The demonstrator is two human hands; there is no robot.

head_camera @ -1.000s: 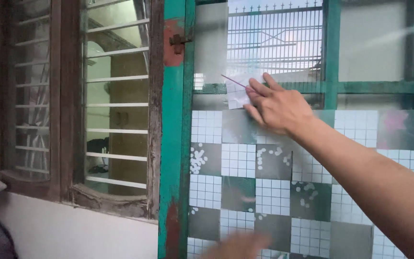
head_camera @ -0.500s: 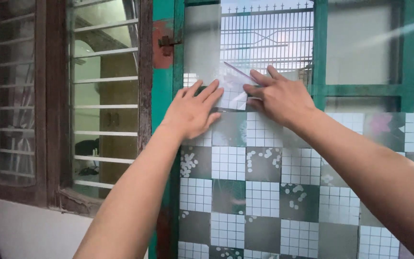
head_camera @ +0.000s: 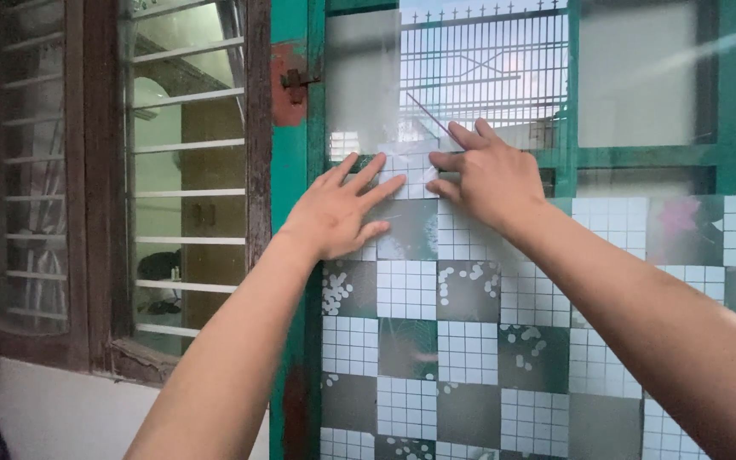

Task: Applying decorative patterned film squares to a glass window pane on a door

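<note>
Both my hands press flat against a patterned privacy film (head_camera: 470, 341) stuck on the glass of a green-framed door (head_camera: 291, 255). My left hand (head_camera: 342, 213) lies open with fingers spread on the film's upper left part. My right hand (head_camera: 487, 175) rests on the film's top edge, its fingertips at a loose, partly peeled corner (head_camera: 411, 166) of the film. Above the film the glass (head_camera: 487, 68) is bare and reflects a fence and sky.
A brown wooden window (head_camera: 181, 170) with white horizontal bars stands left of the door. A rusty hinge (head_camera: 296, 81) sits on the green frame. More green-framed panes (head_camera: 649, 77) run to the right. A white wall (head_camera: 61, 409) lies under the window.
My left hand rose from below the view and landed flat on the film beside my right hand. The right hand stayed at the film's top edge; the view shifted slightly.
</note>
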